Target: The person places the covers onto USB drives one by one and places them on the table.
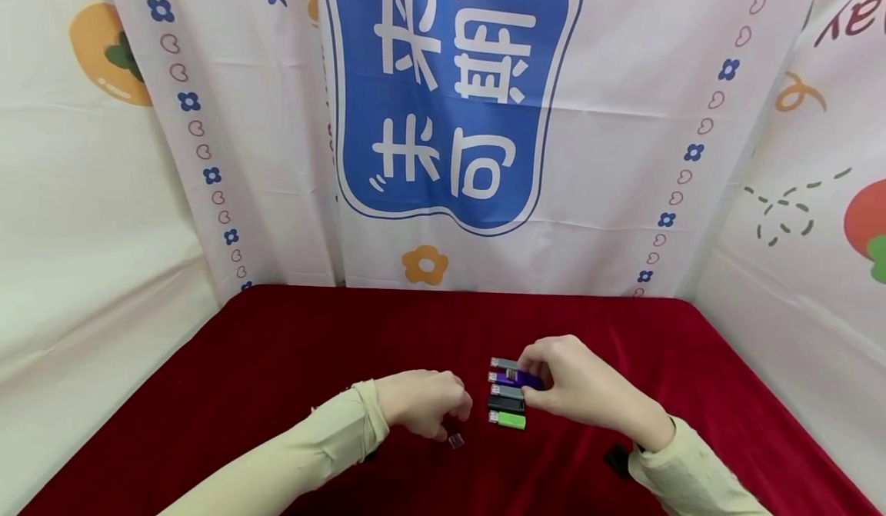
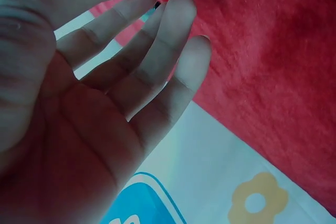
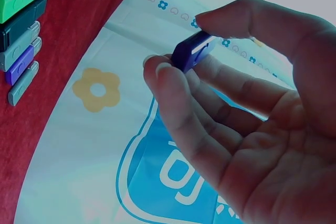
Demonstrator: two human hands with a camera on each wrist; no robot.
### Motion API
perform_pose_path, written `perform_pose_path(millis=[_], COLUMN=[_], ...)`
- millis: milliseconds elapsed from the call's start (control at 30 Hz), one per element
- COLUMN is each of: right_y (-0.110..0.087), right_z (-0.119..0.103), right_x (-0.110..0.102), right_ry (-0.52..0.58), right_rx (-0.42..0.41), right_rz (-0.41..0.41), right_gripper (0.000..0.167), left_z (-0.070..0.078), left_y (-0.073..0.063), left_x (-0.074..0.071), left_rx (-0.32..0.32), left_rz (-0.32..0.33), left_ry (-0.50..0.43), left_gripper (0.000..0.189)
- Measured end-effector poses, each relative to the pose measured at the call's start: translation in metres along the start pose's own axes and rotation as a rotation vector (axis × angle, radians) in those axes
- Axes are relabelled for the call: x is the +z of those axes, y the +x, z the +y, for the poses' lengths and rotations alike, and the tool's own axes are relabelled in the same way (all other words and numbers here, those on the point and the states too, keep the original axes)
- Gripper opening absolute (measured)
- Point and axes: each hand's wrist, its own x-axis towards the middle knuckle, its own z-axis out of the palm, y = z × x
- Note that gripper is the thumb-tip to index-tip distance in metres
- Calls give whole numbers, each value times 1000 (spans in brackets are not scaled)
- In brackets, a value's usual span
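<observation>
My right hand (image 1: 577, 385) pinches a purple USB flash drive (image 3: 189, 51) between thumb and fingertips, over a row of several flash drives. In that row lie a green drive (image 1: 512, 421), a black drive (image 1: 507, 404), a grey drive (image 1: 510, 392), another purple drive (image 3: 21, 67) and a second grey drive (image 3: 23, 84), side by side. To the left of the row, my left hand (image 1: 425, 404) hangs palm down with loosely bent fingers. Its palm holds nothing in the left wrist view. Close by its fingertips shows the metal plug of another flash drive (image 1: 455, 441), its body mostly hidden.
Dark red velvet cloth (image 1: 332, 331) covers the table. A black object (image 1: 618, 461) lies beside the right sleeve, and a dark bit (image 1: 371, 454) peeks from under the left sleeve. Printed white curtains (image 1: 277, 116) hang around the table's back and sides.
</observation>
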Motion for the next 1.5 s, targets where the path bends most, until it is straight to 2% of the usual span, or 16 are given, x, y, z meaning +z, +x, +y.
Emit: perform_pose_path(millis=[433,667,867,1033,1200,1367,1500], right_y=[3,2,0,-1,0,0,0], right_z=[0,1,2,2,2,2,3], right_x=[4,3,1,0,-1,-1,0], right_ry=[2,8,7,2,-2,12,15], right_rx=[-1,9,4,7,9,17,22], right_rz=[-9,-19,-11,-10,-9,-15,-25], right_gripper=[9,8,8,8,7,8,7], left_z=[-3,-4,-3,-1,1,4,6], left_y=[4,5,9,13,17,20,21], left_x=[14,18,18,19,22,27,31], left_rx=[26,67,87,129,165,200,211], left_rz=[5,14,24,43,75,131,168], left_ry=[-107,-150,-124,-88,-24,49,60], left_gripper=[17,16,17,17,15,30,40])
